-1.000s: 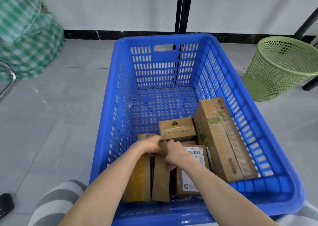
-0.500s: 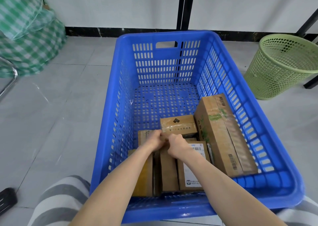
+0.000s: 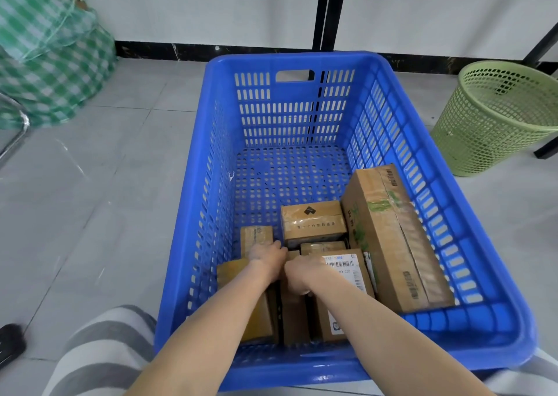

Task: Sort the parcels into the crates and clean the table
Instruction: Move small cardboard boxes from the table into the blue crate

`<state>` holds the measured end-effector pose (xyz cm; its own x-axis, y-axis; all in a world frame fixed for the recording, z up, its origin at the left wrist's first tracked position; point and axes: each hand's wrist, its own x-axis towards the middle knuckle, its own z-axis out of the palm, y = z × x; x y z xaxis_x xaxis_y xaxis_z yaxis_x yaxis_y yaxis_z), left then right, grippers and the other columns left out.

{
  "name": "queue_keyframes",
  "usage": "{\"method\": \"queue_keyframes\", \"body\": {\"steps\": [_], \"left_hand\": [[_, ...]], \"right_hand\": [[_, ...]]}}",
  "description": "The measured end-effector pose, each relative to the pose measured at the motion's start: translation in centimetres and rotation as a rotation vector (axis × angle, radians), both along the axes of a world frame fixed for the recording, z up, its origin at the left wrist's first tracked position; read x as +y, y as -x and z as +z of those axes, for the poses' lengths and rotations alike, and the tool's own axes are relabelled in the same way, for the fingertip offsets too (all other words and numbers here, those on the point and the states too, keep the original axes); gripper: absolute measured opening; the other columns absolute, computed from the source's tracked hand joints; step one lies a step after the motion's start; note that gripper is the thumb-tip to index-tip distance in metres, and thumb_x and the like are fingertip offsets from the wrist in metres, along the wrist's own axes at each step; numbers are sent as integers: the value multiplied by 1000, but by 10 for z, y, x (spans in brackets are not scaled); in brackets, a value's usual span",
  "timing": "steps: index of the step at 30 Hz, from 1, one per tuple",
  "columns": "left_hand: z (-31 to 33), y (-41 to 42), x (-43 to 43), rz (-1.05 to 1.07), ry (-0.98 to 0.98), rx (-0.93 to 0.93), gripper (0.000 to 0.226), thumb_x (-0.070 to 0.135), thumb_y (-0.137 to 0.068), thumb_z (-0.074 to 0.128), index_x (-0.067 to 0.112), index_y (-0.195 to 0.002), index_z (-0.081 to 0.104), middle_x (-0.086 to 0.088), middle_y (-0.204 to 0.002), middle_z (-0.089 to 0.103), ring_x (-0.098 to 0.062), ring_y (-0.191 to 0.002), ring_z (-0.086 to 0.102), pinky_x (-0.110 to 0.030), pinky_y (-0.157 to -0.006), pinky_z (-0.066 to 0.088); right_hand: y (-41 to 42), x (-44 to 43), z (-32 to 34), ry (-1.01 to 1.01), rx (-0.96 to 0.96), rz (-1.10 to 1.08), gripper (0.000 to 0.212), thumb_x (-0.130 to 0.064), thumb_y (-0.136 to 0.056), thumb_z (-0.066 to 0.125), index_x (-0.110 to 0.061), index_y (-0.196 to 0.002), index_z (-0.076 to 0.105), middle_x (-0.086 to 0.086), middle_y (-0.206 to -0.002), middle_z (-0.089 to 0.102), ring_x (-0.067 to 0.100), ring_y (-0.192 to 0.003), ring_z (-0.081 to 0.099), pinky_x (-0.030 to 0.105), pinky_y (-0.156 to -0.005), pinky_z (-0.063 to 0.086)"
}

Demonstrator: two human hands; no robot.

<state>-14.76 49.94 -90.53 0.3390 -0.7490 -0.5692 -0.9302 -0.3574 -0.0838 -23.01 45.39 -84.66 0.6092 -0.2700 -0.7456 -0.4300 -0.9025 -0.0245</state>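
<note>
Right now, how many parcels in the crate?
7: large box right; logo box centre; two small boxes by it; yellow box, narrow box, labelled box nearest. More possibly hidden.

floor (image 3: pixel 90 214): lying as pale grey glossy tiles with thin joints, running back to a black skirting strip (image 3: pixel 241 52) under a white wall (image 3: pixel 211 6).
blue crate (image 3: pixel 296 60): sitting on the tiles at the middle, long side running away from the camera, showing slotted walls and a handle hole in the far end.
green mesh basket (image 3: pixel 495 118): standing upright on the tiles right of the crate, near it but not touching.
checked bag (image 3: pixel 51 72): slumping on the tiles at far left, by the wall.
black legs (image 3: pixel 327 9): rising behind the crate's far end.
dark thing (image 3: pixel 10 344): lying at the lower left edge, too cropped to tell.
</note>
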Motion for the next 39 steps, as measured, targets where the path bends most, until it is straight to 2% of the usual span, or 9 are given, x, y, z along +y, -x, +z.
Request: {"method": "queue_keyframes", "body": {"steps": [6, 9, 13, 16, 21, 25, 29, 33, 39], "left_hand": [[2, 4, 0, -51, -27, -87, 52, 16, -93, 50, 13, -142, 32, -12, -141, 38, -30, -130, 41, -48, -102, 35], [9, 0, 3, 33, 111, 138, 39, 17, -92, 51, 14, -131, 46, -10, -132, 50, -28, -118, 53, -40, -93, 46], [35, -16, -9, 334, 190, 213, 24, 14, -93, 45, 13, -110, 62, -10, -115, 61, -28, -104, 59, -33, -75, 44], [35, -26, -13, 369, 49, 128, 24, 14, -94, 42, 13, -113, 57, -9, -117, 59, -27, -105, 57, -36, -78, 43], [19, -22, -13, 362, 140, 343, 71, 5, -93, 43, 30, -151, 9, -2, -159, 7, -29, -126, 46, -33, -81, 49], [16, -23, -18, 326, 201, 435, 77, -5, -91, 38, 37, -149, 13, 4, -159, -4, -21, -92, 58, -21, -47, 35], [15, -25, -21, 372, 245, 465, 75, -7, -89, 38, 34, -149, 20, 2, -159, 6, -24, -124, 49, -25, -66, 49], [15, -27, -21, 378, 259, 496, 73, -8, -88, 36, 31, -148, 25, 0, -159, 10, -25, -142, 25, -34, -105, 40], [28, -31, -24, 366, 107, 510, 73, -5, -89, 36, 32, -149, 20, -2, -156, 23, -28, -122, 50, -37, -89, 48]], "right_hand": [[-5, 4, 1, -23, 79, 34, 31, -7, -89, 52, -3, -119, 57, 14, -116, 57, 29, -107, 57, 37, -87, 45], [-5, -3, 5, -77, -34, -115, 32, -6, -91, 48, 0, -122, 53, 17, -115, 57, 31, -102, 61, 36, -78, 47], [-9, -20, 5, 16, -340, -302, 30, -9, -89, 46, -7, -117, 57, 14, -118, 60, 33, -109, 59, 38, -87, 47], [-12, -21, -8, 118, -289, -53, 38, -17, -90, 46, -12, -128, 51, 12, -129, 54, 29, -124, 46, 40, -102, 33], [-10, -18, -28, 111, -47, 143, 60, -19, -90, 47, -12, -147, 28, 6, -149, 35, 24, -143, 17, 57, -115, -4], [-15, -29, -13, -13, -270, -160, 38, -17, -88, 45, -12, -124, 55, 11, -123, 59, 28, -122, 50, 46, -113, 21], [-3, -65, -18, 89, -605, -637, 34, -15, -91, 46, -7, -123, 53, 16, -131, 50, 33, -120, 48, 38, -97, 44], [11, -81, -30, -11, -356, -743, 53, -12, -88, 48, -7, -138, 32, 21, -153, 10, 37, -138, 21, 40, -110, 30], [6, -83, -26, 49, -300, -762, 50, -24, -88, 53, -7, -132, 33, 24, -137, 28, 36, -126, 34, 39, -99, 38]]}}
